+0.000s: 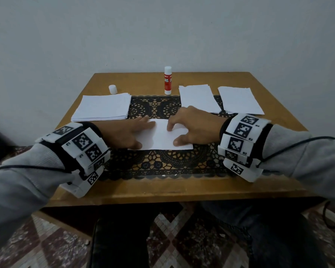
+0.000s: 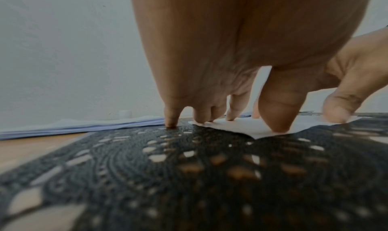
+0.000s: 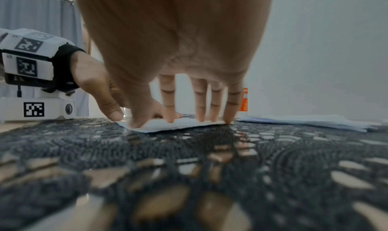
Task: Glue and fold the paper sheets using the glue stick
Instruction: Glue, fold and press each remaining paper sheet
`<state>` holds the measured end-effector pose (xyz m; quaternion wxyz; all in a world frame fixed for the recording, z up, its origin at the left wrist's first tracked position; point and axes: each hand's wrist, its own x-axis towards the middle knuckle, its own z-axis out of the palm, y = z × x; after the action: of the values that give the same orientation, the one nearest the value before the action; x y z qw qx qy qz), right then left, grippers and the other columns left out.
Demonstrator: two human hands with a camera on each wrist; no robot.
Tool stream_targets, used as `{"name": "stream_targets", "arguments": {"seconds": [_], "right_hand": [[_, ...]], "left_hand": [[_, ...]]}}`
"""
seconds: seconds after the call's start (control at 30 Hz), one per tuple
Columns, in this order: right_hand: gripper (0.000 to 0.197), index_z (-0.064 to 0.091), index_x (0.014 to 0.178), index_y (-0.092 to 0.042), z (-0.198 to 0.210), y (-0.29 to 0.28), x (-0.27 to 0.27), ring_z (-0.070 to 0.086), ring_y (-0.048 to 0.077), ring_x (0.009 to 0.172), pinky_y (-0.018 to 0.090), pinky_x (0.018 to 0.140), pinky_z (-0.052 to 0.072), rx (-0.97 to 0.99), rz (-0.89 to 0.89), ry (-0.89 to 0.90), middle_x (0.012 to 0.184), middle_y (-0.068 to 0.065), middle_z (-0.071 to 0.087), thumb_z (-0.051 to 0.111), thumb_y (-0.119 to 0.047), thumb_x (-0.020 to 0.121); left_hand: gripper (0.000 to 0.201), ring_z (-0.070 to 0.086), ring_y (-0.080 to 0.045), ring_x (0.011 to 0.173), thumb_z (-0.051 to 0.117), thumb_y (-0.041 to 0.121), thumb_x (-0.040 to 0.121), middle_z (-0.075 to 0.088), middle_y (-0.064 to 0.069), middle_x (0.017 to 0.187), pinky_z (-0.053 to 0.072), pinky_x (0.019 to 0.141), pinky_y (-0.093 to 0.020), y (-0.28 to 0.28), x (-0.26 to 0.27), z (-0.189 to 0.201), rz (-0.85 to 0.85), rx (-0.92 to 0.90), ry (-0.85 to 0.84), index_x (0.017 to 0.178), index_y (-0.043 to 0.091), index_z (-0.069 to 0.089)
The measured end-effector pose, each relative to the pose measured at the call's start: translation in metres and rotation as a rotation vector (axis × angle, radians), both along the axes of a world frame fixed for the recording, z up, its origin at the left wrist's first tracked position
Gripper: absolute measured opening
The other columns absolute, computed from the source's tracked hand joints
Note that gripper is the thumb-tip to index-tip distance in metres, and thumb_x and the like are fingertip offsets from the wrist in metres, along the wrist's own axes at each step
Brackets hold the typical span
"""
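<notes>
A folded white paper sheet lies flat on the black lace mat at the table's middle. My left hand presses its left edge with straight fingers. My right hand presses the sheet's right half with its fingertips, which stand arched. The red and white glue stick stands upright at the table's back, apart from both hands. A white cap sits to its left.
A stack of white sheets lies at the back left. Two more piles lie at the back right. The wooden table meets a plain wall behind. The mat's near strip is bare.
</notes>
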<state>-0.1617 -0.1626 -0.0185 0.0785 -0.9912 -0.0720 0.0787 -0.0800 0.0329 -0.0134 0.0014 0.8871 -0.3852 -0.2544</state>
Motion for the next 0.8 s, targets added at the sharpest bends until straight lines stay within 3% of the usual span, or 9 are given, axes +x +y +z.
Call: {"name": "stream_targets", "arguments": {"seconds": [0.1,0.2,0.3,0.4,0.5,0.67,0.8], "right_hand": [[0.051,0.053,0.126,-0.028,-0.001,-0.002,0.001,0.041,0.026,0.122,0.044,0.100,0.040,-0.030,-0.047,0.013,0.131,0.008,0.047,0.068,-0.051,0.083],[0.061,0.051,0.128,-0.029,-0.001,0.001,0.000,0.039,0.026,0.126,0.047,0.103,0.039,-0.029,-0.021,0.055,0.136,0.006,0.045,0.071,-0.056,0.077],[0.050,0.052,0.126,-0.027,-0.001,-0.001,0.001,0.042,0.026,0.123,0.043,0.101,0.039,-0.009,-0.051,0.032,0.133,0.007,0.046,0.068,-0.047,0.084],[0.045,0.049,0.131,-0.019,-0.002,-0.006,0.003,0.044,0.026,0.120,0.034,0.092,0.039,-0.014,-0.098,0.002,0.133,0.010,0.048,0.060,-0.039,0.092],[0.051,0.046,0.135,-0.014,-0.001,-0.006,0.003,0.045,0.026,0.119,0.032,0.088,0.039,-0.017,-0.134,-0.016,0.131,0.010,0.050,0.059,-0.039,0.092],[0.057,0.049,0.133,-0.012,0.001,-0.006,0.003,0.048,0.028,0.114,0.035,0.088,0.044,-0.013,-0.175,-0.025,0.126,0.012,0.048,0.066,-0.041,0.087],[0.042,0.059,0.121,-0.005,0.003,-0.003,0.003,0.055,0.025,0.105,0.035,0.088,0.047,0.057,-0.162,-0.040,0.118,0.010,0.059,0.068,-0.029,0.087]], "left_hand": [[0.083,-0.002,-0.011,0.147,0.056,0.009,0.092,-0.009,0.008,0.160,0.002,0.117,-0.033,0.000,0.000,0.000,0.005,-0.010,0.010,0.152,0.033,0.003],[0.084,-0.004,-0.012,0.147,0.057,0.011,0.092,-0.009,0.008,0.160,0.000,0.117,-0.033,-0.001,-0.001,0.002,0.007,0.002,0.013,0.152,0.034,0.003],[0.087,-0.001,-0.012,0.147,0.057,0.002,0.088,-0.005,0.007,0.160,0.002,0.117,-0.033,0.000,0.001,0.001,0.024,-0.020,0.035,0.152,0.034,0.006],[0.079,0.017,-0.020,0.145,0.055,0.008,0.090,0.009,0.004,0.160,0.015,0.115,-0.033,0.000,0.002,-0.002,0.109,-0.104,-0.031,0.152,0.033,0.012],[0.064,0.040,-0.025,0.131,0.054,0.024,0.095,0.036,-0.005,0.150,0.031,0.104,-0.030,-0.001,0.004,-0.006,0.143,-0.162,-0.129,0.150,0.027,0.020],[0.059,0.044,-0.024,0.125,0.060,0.028,0.091,0.045,-0.007,0.141,0.036,0.102,-0.034,-0.002,0.012,-0.010,0.081,-0.222,-0.265,0.145,0.019,0.036],[0.055,0.048,-0.026,0.116,0.063,0.021,0.089,0.052,-0.011,0.130,0.040,0.095,-0.035,-0.002,0.014,-0.010,0.085,-0.272,-0.295,0.140,0.016,0.042]]}}
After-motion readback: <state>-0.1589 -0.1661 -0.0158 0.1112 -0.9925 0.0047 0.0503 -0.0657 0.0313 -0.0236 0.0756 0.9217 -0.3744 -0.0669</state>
